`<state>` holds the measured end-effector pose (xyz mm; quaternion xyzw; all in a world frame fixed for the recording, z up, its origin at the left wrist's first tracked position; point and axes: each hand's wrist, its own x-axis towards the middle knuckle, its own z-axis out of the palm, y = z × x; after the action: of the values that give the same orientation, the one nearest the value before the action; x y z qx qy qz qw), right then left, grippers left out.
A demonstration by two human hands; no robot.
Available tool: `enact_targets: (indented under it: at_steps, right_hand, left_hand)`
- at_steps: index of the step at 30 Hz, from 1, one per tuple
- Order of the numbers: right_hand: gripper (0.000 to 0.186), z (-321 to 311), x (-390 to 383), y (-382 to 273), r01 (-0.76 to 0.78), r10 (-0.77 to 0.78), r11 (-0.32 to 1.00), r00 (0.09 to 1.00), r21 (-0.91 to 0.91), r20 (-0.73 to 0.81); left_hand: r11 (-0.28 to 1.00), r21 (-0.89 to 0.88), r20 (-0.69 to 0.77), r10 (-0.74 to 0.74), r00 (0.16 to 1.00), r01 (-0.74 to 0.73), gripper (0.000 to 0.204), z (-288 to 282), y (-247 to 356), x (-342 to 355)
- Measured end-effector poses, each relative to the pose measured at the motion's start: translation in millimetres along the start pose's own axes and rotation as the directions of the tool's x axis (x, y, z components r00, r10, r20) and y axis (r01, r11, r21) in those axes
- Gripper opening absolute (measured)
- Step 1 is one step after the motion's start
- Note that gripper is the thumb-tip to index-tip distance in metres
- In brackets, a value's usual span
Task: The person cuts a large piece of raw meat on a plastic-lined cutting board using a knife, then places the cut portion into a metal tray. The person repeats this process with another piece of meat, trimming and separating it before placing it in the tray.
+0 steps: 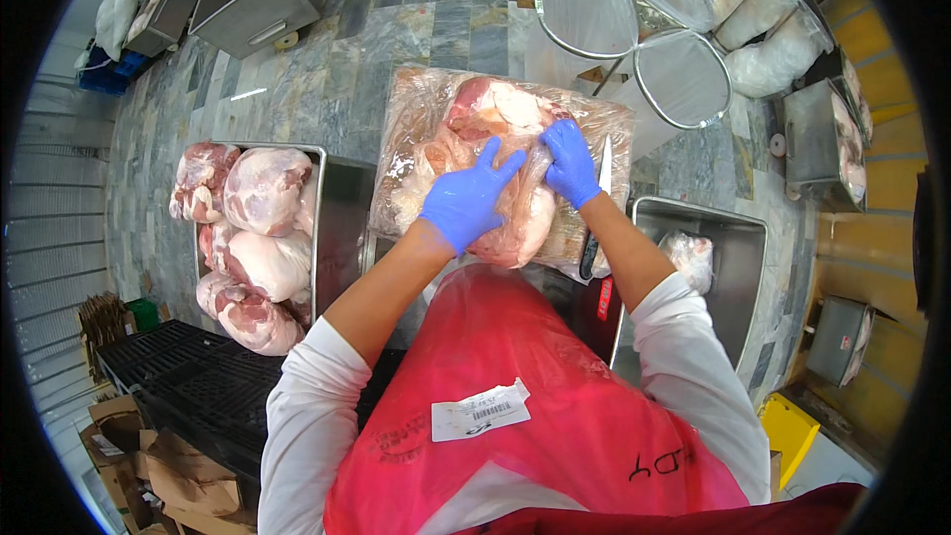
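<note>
A large piece of raw meat [507,109] with pale fat lies in front of me, partly under clear plastic film [436,157], on a board that is itself wrapped in plastic. My left hand [470,194], in a blue glove, presses on it with the fingers spread. Blue-gloved too, my right hand [572,162] is closed at the right edge of the meat and grips the film there; its fingertips are partly hidden. Just right of that hand rests a knife [590,254], its dark handle toward me and its pale blade pointing away.
To the left, a metal bin [319,228] is heaped with large cuts of meat [265,188]. Another metal bin [755,277] on the right holds a plastic-wrapped piece [689,260]. Round-rimmed bag holders [684,79] stand beyond the board. Black pallets [198,376] and cardboard [188,471] are at lower left.
</note>
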<state>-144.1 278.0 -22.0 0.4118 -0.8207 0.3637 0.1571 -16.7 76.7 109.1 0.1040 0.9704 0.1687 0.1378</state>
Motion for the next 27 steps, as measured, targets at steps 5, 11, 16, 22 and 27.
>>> enact_targets:
  at_steps: [5, 11, 16, 22, 27]
  right_hand:
    - [0.018, 20, -22, -33, -0.151, 0.106, 0.982, 0.939, -0.115, -0.326]
    - [0.028, 19, -56, -56, -0.204, 0.167, 0.97, 0.953, -0.13, -0.251]
    - [0.041, -11, -86, -79, -0.113, 0.117, 0.993, 0.987, 0.042, -0.108]
    - [0.036, -36, -87, -100, -0.136, 0.127, 0.983, 0.989, 0.125, 0.079]
    - [0.035, -20, -75, -120, -0.073, 0.041, 0.979, 0.985, 0.189, 0.167]
  left_hand:
    - [0.994, 0.003, -0.045, -0.11, 0.993, 0.111, 0.069, 17, 4, 4]
    - [0.992, -0.097, -0.227, -0.105, 0.968, 0.085, 0.042, 32, -23, -12]
    - [0.998, -0.024, -0.321, -0.058, 0.945, 0.053, 0.035, 40, -45, -27]
    - [0.993, 0.044, -0.391, -0.084, 0.917, 0.109, 0.034, 54, -57, -43]
    - [0.981, -0.139, -0.468, -0.185, 0.864, 0.135, 0.035, 50, -65, -35]
